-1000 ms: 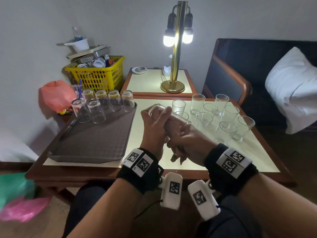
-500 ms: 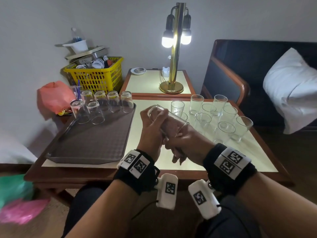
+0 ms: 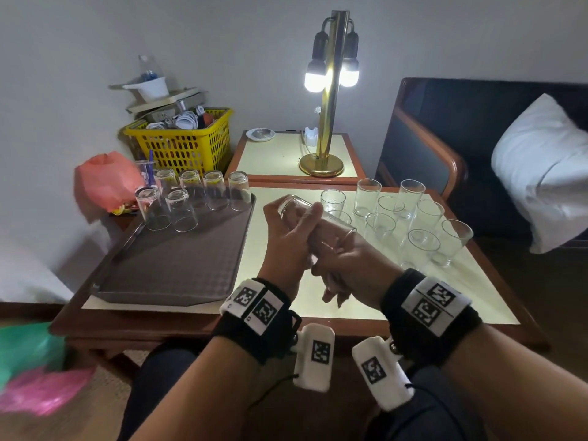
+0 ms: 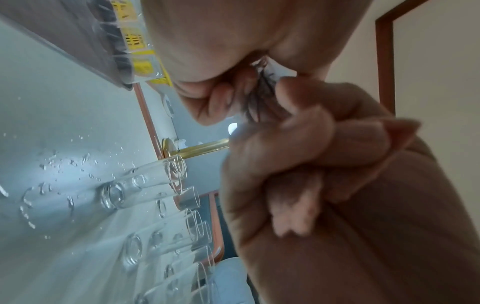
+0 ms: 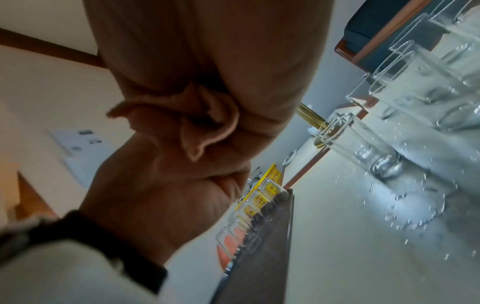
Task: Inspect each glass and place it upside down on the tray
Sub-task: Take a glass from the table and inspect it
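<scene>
Both hands hold one clear glass (image 3: 334,223) on its side above the table, base toward the upper left, rim toward the lower right. My left hand (image 3: 291,240) grips its base end, thumb over the top. My right hand (image 3: 350,262) curls round the rim end from below; its curled fingers (image 4: 306,144) fill the left wrist view. Left of the hands lies a brown tray (image 3: 171,268). Several upside-down glasses (image 3: 186,210) stand along its far edge. Several upright glasses (image 3: 380,229) stand on the table to the right.
A brass lamp (image 3: 324,128) stands lit on the side table behind. At the back left are a yellow basket (image 3: 184,144) and a red bag (image 3: 105,183). A dark sofa with a white pillow (image 3: 541,173) borders the right. Water drops (image 4: 64,164) dot the tabletop.
Both hands keep the same tilted glass over the table; only small shifts of the fingers and of the head view show.
</scene>
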`<action>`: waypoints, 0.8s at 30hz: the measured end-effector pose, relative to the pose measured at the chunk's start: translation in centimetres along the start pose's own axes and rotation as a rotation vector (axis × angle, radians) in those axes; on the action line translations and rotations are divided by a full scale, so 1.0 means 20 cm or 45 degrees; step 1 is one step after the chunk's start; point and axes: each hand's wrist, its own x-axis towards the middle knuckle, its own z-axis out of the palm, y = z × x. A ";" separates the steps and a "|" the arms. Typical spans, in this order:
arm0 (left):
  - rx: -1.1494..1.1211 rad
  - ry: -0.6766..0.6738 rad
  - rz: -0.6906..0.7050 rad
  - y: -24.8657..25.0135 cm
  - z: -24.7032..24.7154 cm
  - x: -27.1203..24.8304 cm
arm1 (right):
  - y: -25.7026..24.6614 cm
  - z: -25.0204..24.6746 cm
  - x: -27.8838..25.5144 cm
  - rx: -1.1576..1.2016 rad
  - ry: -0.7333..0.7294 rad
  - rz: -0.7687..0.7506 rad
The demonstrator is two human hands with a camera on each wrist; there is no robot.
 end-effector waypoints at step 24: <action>-0.089 0.101 -0.058 -0.02 -0.04 0.04 | 0.03 0.03 0.04 -0.559 0.056 -0.158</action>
